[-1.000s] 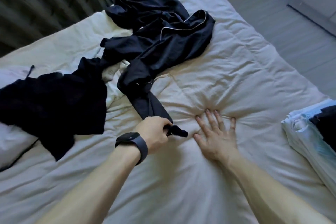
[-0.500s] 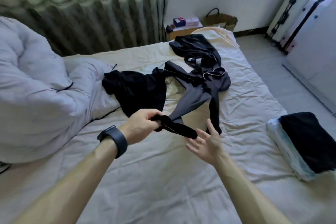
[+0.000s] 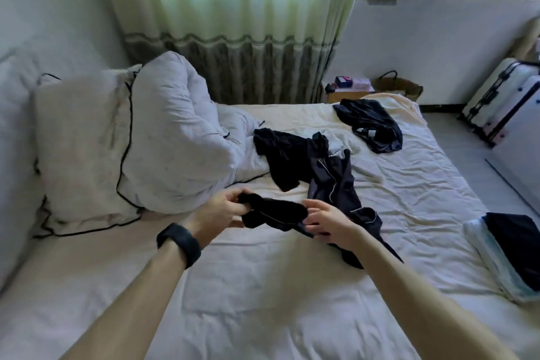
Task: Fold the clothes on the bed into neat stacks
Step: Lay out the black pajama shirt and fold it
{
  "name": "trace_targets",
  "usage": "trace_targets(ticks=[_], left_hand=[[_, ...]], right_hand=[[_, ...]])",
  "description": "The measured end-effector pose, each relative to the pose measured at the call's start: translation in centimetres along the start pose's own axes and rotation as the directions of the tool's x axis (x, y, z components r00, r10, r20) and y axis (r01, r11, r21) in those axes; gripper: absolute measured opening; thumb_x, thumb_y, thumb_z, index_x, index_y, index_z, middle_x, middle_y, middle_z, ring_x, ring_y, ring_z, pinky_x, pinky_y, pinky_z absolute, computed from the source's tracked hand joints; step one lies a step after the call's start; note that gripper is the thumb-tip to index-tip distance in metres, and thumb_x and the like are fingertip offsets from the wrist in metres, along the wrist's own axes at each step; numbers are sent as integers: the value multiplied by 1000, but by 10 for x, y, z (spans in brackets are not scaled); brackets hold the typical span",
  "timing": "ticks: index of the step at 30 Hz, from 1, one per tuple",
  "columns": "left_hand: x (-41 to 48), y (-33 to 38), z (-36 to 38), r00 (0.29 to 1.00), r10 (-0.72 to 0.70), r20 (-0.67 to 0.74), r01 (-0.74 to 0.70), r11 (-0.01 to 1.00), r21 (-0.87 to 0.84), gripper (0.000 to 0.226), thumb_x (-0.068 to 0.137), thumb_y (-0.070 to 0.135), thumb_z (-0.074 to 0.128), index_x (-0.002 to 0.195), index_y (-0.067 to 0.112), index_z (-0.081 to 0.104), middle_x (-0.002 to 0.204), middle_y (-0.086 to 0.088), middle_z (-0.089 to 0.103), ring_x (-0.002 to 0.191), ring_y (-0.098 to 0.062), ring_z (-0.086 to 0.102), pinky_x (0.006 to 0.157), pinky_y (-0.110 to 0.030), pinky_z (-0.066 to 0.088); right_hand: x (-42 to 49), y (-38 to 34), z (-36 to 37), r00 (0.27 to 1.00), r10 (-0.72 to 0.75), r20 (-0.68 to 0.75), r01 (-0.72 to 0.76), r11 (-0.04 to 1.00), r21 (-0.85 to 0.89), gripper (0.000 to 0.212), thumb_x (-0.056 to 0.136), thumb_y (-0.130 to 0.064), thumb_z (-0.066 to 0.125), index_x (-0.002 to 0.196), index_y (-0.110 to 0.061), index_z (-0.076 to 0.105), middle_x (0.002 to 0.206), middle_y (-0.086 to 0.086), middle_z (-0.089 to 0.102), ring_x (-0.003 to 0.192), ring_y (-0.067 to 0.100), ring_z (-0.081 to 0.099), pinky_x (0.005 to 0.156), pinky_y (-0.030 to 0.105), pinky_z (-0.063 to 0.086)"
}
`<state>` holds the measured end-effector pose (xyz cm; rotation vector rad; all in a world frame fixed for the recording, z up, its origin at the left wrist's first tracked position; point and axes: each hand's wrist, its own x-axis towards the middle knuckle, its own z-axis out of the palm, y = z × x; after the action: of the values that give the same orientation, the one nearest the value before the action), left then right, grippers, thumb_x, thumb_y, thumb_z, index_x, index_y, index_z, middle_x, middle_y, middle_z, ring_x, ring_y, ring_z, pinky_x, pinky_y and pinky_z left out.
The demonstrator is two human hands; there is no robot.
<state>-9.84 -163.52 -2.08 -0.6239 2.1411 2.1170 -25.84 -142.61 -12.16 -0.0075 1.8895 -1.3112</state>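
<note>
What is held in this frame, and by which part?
Both hands hold the dark piped garment by one bunched end: the left hand grips its tip, the right hand pinches it further along. The rest trails onto the bed.

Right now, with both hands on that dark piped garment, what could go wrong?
1. The dark piped garment, gripped by the left hand and right hand, trails back against the black top; lifting may drag that along.
2. The folded stack sits at the right edge of the bed; a wide swing of the garment could knock it off.
</note>
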Motion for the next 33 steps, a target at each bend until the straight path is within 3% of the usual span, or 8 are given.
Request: trace_targets(ticks=[3,8,11,15,21,24,29,33], left_hand=[[-16,26,-16,995,69,-78,-80,985,-151,27,97,-7,47,92,13,65,74,3,65,65,-10,63,66,-27,56],[-23,69,-52,943,109,-315,-224,908,-355,26,101,-1,42,100,13,64,78,1,69,68,-12,66,63,-25,57],[-11,73,-69,860,142,-489,-274,939,-209,18,102,11,51,116,19,59,94,3,66,84,-17,65,69,-28,55],[14,31,-45,892,130,-433,-117,992,57,47,95,18,66,136,16,44,107,8,61,110,-23,60,77,-28,48],[30,-37,56,994,79,-75,-52,951,306,80,68,50,85,133,20,49,123,3,62,116,-18,59,102,-36,46],[41,-47,87,992,86,-89,-29,860,509,78,64,56,75,131,26,49,123,2,64,117,-20,60,99,-34,47],[64,8,67,970,212,-115,-27,569,822,19,89,35,54,99,21,62,104,-6,73,103,-29,67,77,-31,48],[68,82,41,937,332,-113,-53,454,890,22,92,37,58,71,36,55,94,-1,75,96,-24,69,69,-27,43]], right_hand=[[-19,23,47,986,-41,162,98,926,-364,52,82,-5,66,114,-46,60,97,-5,61,71,12,55,55,20,44],[-37,22,82,946,-323,-17,260,793,-551,24,93,-30,60,69,-35,61,59,-9,59,55,10,53,47,20,34],[-49,-18,69,917,-382,-117,292,841,-456,27,95,-24,60,70,-21,69,59,-6,70,53,7,66,50,17,45],[-69,-97,41,882,-370,-292,392,920,17,17,100,-13,58,93,-8,72,70,3,74,62,13,74,54,23,57],[-122,-181,26,905,-269,-330,426,581,694,6,99,-14,58,98,-9,59,72,10,70,58,19,72,51,28,57],[-149,-209,9,870,-334,-363,487,464,740,6,101,-14,58,97,-9,59,71,9,72,61,20,74,51,28,57],[-183,-237,-72,757,-337,-560,653,392,648,11,103,-14,57,92,-9,56,88,11,70,60,17,74,64,33,61],[-190,-217,-151,724,-257,-641,689,311,654,9,102,-14,57,95,-8,59,90,12,70,61,18,74,54,32,60]])
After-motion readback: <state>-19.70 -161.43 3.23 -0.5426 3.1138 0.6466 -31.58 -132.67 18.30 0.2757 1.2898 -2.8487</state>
